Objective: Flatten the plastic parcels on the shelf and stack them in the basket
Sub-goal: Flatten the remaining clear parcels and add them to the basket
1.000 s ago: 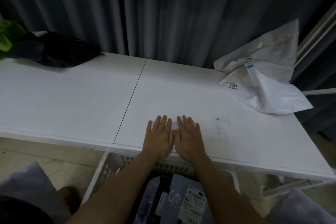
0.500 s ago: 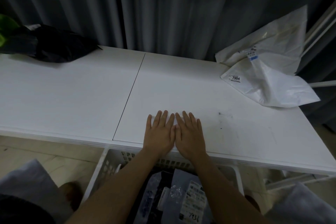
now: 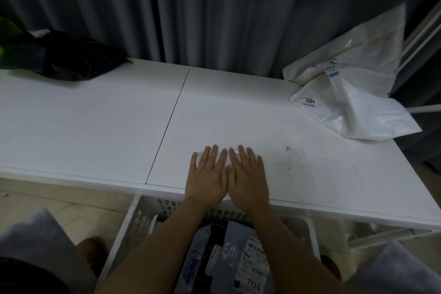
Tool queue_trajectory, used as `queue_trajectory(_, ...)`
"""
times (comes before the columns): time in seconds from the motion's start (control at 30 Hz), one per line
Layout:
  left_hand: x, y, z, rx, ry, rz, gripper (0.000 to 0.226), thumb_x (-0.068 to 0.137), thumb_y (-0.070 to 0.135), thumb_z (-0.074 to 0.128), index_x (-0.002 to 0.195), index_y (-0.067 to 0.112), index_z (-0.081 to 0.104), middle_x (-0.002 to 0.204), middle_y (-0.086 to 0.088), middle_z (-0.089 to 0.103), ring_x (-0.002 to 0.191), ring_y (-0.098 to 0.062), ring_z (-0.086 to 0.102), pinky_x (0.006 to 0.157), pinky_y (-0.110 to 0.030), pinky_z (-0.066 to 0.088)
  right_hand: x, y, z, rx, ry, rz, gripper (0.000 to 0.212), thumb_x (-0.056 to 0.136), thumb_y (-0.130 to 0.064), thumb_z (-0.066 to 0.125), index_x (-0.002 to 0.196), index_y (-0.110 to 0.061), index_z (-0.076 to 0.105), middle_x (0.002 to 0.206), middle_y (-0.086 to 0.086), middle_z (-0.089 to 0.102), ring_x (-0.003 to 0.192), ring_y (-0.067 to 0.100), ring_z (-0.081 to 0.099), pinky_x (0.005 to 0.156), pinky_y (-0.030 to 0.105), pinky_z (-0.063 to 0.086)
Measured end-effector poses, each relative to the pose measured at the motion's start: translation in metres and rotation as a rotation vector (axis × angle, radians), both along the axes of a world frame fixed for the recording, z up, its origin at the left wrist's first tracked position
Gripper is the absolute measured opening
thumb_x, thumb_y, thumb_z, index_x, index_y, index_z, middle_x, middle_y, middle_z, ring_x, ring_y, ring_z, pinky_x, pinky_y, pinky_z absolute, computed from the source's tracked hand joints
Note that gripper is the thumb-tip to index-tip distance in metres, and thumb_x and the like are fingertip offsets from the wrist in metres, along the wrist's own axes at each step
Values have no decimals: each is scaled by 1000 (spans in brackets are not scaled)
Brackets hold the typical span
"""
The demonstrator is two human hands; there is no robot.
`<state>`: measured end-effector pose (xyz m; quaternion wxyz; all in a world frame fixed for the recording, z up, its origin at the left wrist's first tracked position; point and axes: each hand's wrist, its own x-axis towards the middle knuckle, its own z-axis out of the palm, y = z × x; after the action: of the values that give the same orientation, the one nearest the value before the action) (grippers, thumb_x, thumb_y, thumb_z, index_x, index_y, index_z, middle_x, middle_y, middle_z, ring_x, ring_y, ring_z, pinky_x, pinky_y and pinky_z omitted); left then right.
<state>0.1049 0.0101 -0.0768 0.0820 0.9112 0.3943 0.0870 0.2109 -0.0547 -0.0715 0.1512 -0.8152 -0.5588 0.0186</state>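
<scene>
Head view: flat hands (image 3: pixel 228 174) cover a small white parcel (image 3: pixel 232 151).

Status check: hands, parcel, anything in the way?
Left hand and right hand flat, side by side, pressing small white parcel on shelf. Basket below, part-filled. Nothing blocking.

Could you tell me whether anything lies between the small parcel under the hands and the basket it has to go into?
Nothing visible does. The small white parcel lies at the shelf's front edge, pressed flat by the left hand and right hand. The basket sits open directly below that edge, already holding parcels, with space above them.
</scene>
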Motion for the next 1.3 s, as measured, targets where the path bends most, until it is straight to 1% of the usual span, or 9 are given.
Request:
queue_trajectory(0.1, 0, 0, -1, 12, 13, 3, 64, 96, 44, 3, 150, 18, 27, 156, -10, 25, 146, -25, 18, 117, -45, 3, -1, 1, 0, -10, -2, 2, 81, 91, -52, -17, 151, -19, 27, 158, 8, 21, 148, 25, 13, 118, 39, -4)
queue_trajectory(0.2, 1, 0, 0, 7, 49, -4, 71, 90, 46, -12, 153, 21, 8, 160, -6, 6, 148, -21, 0, 117, -43, -7, 0, 1, 1, -27, -7, 9, 90, 85, -54, -26, 152, -20, 23, 160, 7, 16, 148, 24, 8, 118, 38, -6)
queue_trajectory(0.4, 2, -1, 3, 5, 81, -1, 84, 79, 49, -34, 152, 22, -3, 160, -4, -5, 147, -20, -9, 116, -42, -11, 0, 1, 0, -59, -10, 17, 92, 81, -56, -30, 153, -21, 15, 161, 6, 9, 149, 22, 2, 117, 38, -9)
queue_trajectory(0.63, 2, -1, 3, -13, 96, 5, 75, 83, 46, -21, 152, 22, -4, 160, -5, -7, 147, -21, -11, 117, -43, -11, 1, 1, 1, -126, -34, 20, 79, 85, -52, -20, 154, -22, 6, 161, 4, 0, 148, 20, -6, 118, 38, -12)
queue_trajectory(0.77, 3, 0, 1, 4, 99, 8, 74, 84, 46, -21, 152, 23, -5, 160, -5, -7, 147, -21, -11, 117, -43, -10, 1, 2, 2, -146, -41, 23, 91, 77, -56, -34, 154, -22, 2, 161, 4, -2, 148, 20, -7, 117, 39, -12)
queue_trajectory(0.97, 5, 0, 1, -9, 108, 18, 73, 84, 46, -22, 152, 23, -9, 160, -5, -11, 147, -21, -14, 117, -42, -11, 4, 4, -1, -203, -74, 29, 94, 70, -55, -41, 152, -24, -9, 161, 3, -12, 147, 20, -14, 116, 40, -13)
queue_trajectory(1.07, 7, 3, 5, -55, 164, 26, 57, 98, 44, -5, 150, 23, -14, 158, -7, -19, 145, -22, -19, 118, -43, -11, 6, 8, 2, -263, -59, 25, 71, 86, -51, -21, 152, -25, -13, 160, 3, -16, 146, 21, -17, 116, 42, -12)
queue_trajectory(1.17, 7, 5, 11, -89, 207, 5, 57, 101, 42, 6, 150, 22, -16, 157, -9, -21, 145, -23, -20, 118, -45, -9, 7, 10, 7, -356, -24, 21, 56, 101, -43, 5, 151, -25, -16, 159, 2, -21, 146, 21, -21, 117, 44, -13)
queue_trajectory(1.3, 5, 4, 11, -77, 217, 13, 65, 90, 48, -15, 150, 22, -17, 156, -10, -24, 144, -26, -24, 116, -47, -13, 5, 10, 7, -346, -9, 13, 56, 101, -43, 3, 151, -24, -16, 158, 2, -23, 145, 21, -23, 117, 44, -13)
